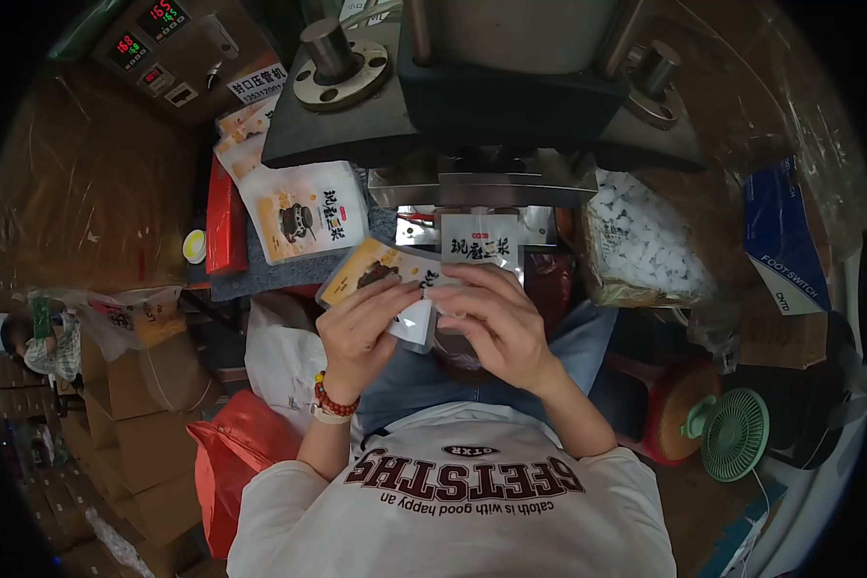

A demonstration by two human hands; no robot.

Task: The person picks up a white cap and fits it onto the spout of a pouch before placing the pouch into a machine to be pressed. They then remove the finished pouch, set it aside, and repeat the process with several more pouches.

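My left hand (366,323), with a beaded bracelet at the wrist, grips a printed pouch (378,270) with an orange and white front. Close beside it, my right hand (496,323) has its fingers bent at the pouch's right edge; what lies between its fingertips is too small to make out. Just beyond my hands another white printed pouch (480,234) lies under the front of the press machine (511,106). More pouches (310,212) lie overlapping on the grey mat (289,277) at the left.
A bag of small white parts (643,236) stands right of the machine. A control box (178,48) with lit digits is at the upper left. A blue box (785,246) and a green fan (732,433) are at the right. Cartons (149,424) fill the lower left.
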